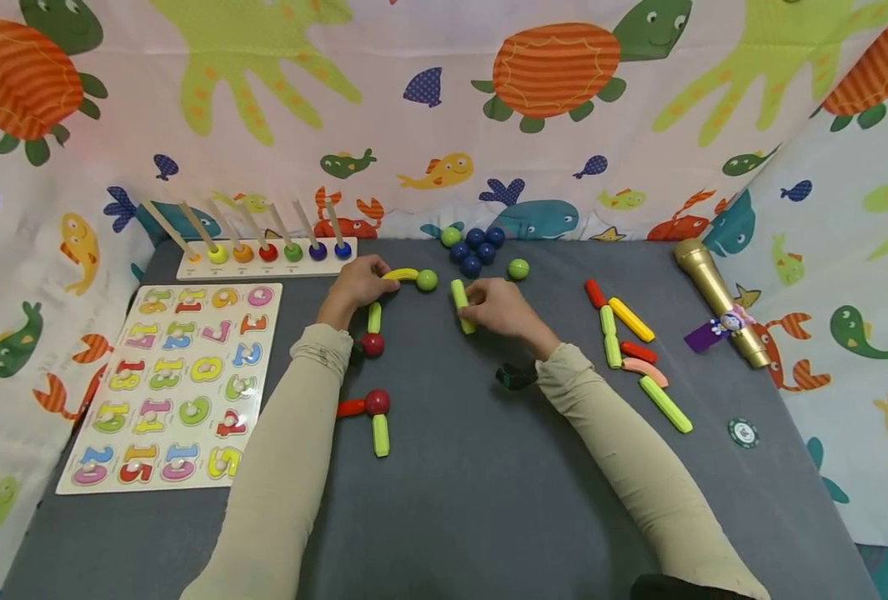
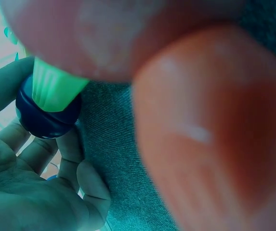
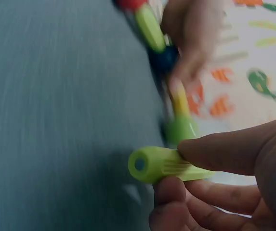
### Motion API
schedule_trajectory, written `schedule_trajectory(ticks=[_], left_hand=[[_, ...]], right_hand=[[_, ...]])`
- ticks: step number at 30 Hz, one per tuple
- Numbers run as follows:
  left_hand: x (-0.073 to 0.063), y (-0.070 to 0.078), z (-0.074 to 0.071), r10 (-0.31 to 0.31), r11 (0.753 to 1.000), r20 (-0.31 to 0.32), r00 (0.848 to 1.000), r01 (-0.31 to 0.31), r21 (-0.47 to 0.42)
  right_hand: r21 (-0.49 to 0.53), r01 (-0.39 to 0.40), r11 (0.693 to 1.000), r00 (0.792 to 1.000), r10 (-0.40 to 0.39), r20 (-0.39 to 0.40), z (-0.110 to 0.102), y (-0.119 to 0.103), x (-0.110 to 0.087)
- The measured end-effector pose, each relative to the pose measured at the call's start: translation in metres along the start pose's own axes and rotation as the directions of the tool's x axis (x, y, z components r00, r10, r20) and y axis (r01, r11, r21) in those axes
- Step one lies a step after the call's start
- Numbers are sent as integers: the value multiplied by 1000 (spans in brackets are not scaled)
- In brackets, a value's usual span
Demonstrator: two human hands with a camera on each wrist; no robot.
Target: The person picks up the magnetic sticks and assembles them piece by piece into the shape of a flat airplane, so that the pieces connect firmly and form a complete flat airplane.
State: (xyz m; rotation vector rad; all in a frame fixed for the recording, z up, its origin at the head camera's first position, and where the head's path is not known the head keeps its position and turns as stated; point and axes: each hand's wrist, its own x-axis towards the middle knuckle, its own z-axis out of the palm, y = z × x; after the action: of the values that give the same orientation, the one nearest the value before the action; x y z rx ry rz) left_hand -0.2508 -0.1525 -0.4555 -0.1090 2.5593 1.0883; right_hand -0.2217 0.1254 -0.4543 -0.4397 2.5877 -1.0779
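My left hand (image 1: pixel 356 287) holds a navy-blue ball (image 2: pixel 46 115), which it hides in the head view. From that ball a short green stick (image 1: pixel 374 317) runs to a red ball (image 1: pixel 372 344), and a curved yellow stick (image 1: pixel 401 273) runs to a green ball (image 1: pixel 427 280). Between thumb and fingers, my right hand (image 1: pixel 504 307) pinches a light-green stick (image 3: pixel 171 163) with a round end, apart from the green ball. A large blurred orange-red shape (image 2: pixel 200 130) fills much of the left wrist view; its kind is unclear.
Another red ball (image 1: pixel 377 402) joins red and green sticks. Behind my hands lie several blue balls (image 1: pixel 471 267) and loose green balls (image 1: pixel 518 268). Loose sticks (image 1: pixel 631 320), a gold microphone (image 1: pixel 721 300) and a chip (image 1: pixel 743 432) lie right; a number board (image 1: pixel 269 392) and peg stand (image 1: pixel 256 267) left.
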Motion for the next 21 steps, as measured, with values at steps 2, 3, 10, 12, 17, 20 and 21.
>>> schedule_trajectory(ticks=[2,3,10,12,17,20,21], left_hand=[[0,0,0,-3,1000,-4,1000,3,0],[0,-1,0,-1,1000,-5,1000,1,0],[-2,-2,-2,17,1000,-9,1000,-17,-12],[-1,-2,-3,17,1000,-5,1000,-17,-16],[0,-2,-3,15,1000,3,1000,-15,-22],[0,-2,-1,7,1000,6,1000,-6,-22],[0,-1,-1,4,1000,8,1000,-4,-21]], right_hand=[[70,-23,997,999,20,49,15,-10,7],[105,-43,994,997,37,63,22,-13,9],[258,-131,957,991,125,39,43,-27,19],[294,-143,945,990,137,42,44,-27,20],[343,-137,929,991,133,35,38,-22,20],[278,-79,957,991,105,-81,30,-15,21],[235,-52,971,986,87,-141,27,-13,22]])
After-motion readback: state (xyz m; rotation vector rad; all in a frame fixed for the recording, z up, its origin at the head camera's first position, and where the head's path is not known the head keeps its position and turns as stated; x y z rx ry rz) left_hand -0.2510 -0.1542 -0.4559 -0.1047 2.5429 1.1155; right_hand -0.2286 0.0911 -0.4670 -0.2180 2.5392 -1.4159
